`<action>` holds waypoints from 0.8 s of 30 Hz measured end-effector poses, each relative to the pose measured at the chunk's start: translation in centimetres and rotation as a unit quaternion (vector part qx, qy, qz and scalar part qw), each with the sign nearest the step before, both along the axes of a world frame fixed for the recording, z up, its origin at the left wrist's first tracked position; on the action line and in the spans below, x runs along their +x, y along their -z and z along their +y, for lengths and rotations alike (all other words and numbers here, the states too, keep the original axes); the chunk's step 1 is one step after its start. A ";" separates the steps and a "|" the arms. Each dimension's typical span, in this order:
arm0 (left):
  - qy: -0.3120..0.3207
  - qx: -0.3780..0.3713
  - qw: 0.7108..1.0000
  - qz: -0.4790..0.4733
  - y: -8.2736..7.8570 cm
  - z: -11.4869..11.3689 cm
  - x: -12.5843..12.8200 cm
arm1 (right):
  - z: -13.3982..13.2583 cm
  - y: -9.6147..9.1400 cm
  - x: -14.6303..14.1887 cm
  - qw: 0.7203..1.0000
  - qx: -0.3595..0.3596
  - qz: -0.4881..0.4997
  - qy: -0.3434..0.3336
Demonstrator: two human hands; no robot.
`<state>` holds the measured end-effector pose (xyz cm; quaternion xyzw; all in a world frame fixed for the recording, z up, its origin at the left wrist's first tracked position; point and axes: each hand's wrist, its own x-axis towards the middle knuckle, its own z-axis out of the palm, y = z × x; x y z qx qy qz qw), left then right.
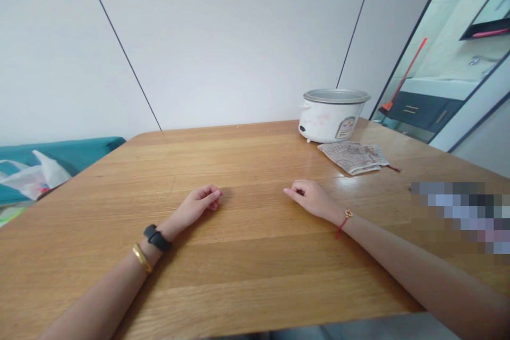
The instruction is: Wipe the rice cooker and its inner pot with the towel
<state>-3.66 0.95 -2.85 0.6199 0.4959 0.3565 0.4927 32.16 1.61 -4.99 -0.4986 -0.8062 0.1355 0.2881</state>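
My left hand (198,203) rests on the wooden table (247,159), fingers curled loosely into a soft fist with nothing in them. A black band and a gold bangle sit on that wrist. My right hand (308,196) also lies on the table a little to the right, fingers curled under and empty, a red string bracelet on its wrist. The two hands are apart, with bare wood between them. A white rice cooker (332,115) stands at the far right of the table, well beyond my right hand.
A folded checked cloth (355,156) lies in front of the cooker. A blurred object (462,215) sits at the table's right edge. A teal seat with plastic bags (35,175) is at left. White wall behind; a doorway with a red broom (402,82) at right.
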 end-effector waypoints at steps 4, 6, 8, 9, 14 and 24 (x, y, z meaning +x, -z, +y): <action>0.001 0.003 1.000 0.004 0.0 0.0 0.0 | 0.0 0.0 0.0 1.000 0.003 0.001 0.000; 0.002 0.002 1.000 0.005 0.0 0.0 0.0 | -0.1 0.0 -0.1 1.000 0.001 0.002 0.000; 0.000 0.001 1.000 0.002 0.0 0.0 0.0 | -0.1 0.0 -0.1 1.000 0.000 0.002 0.000; -0.001 0.000 1.000 -0.001 0.0 0.1 0.1 | 0.0 -0.1 -0.1 1.000 0.000 0.002 0.000; -0.001 -0.003 1.000 -0.001 0.0 0.1 0.0 | 0.1 -0.1 0.0 1.000 -0.002 -0.001 0.001; -0.021 0.026 0.999 0.015 0.3 -0.1 0.3 | 3.1 -0.7 2.4 0.990 0.118 0.057 0.049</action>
